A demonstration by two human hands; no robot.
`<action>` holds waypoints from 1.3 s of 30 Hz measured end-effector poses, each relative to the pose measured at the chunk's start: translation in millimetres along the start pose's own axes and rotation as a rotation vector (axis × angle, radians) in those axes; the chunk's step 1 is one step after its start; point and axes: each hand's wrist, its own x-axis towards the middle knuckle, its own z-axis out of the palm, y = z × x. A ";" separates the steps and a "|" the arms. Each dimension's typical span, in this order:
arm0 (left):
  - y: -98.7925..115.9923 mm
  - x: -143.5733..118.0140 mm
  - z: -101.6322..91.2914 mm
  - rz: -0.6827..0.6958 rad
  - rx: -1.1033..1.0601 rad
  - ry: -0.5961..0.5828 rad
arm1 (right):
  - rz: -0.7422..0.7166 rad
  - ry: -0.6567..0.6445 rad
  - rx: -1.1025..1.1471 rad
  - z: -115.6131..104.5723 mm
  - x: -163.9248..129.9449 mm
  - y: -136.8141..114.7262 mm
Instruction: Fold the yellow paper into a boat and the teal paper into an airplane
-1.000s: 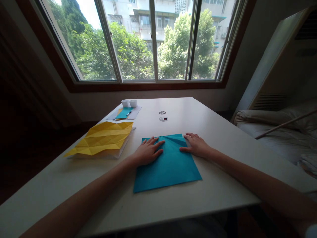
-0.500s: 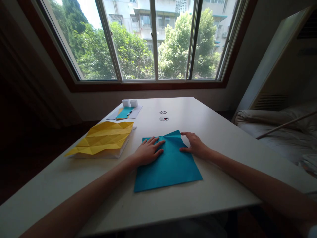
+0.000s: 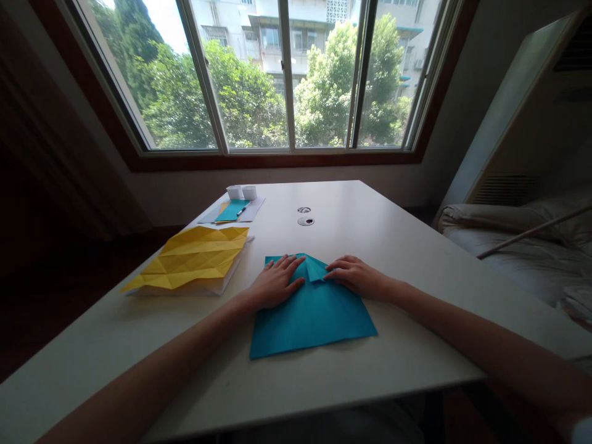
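Currently a fold is in hand, as I judge it: the square teal paper sheet (image 3: 311,311) lies flat near the front edge of the white surface (image 3: 393,246), centred in front of the person. Its far right corner is turned over toward the sheet's middle, forming a small triangular flap (image 3: 316,269).

Left hand (image 3: 276,282): fingers spread, palm flat, pressing the sheet's far left part down. It grips nothing, only pins the paper.

Right hand (image 3: 354,275): fingers extended and nearly flat, tips resting on the sheet beside the flap's edge, holding the flap down. No pinch visible.

Next move likely calls for aligning the flap's edge to the centre line and running a fingertip along it to set the crease, left hand keeping the sheet from sliding.

Near the left edge: a creased yellow paper sheet (image 3: 192,264) lying on a white sheet. Toward the far left corner: a smaller teal paper (image 3: 231,211) with a dark pen (image 3: 241,211) on it, and two small white boxes (image 3: 242,192) just beyond. Two round cable grommets (image 3: 304,216) sit mid-surface.

No brand, label or writing is readable anywhere.
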 end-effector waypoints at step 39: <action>-9.4 -1.2 4.0 0.053 0.020 0.060 | 0.290 -0.006 -0.069 18.9 106.9 46.7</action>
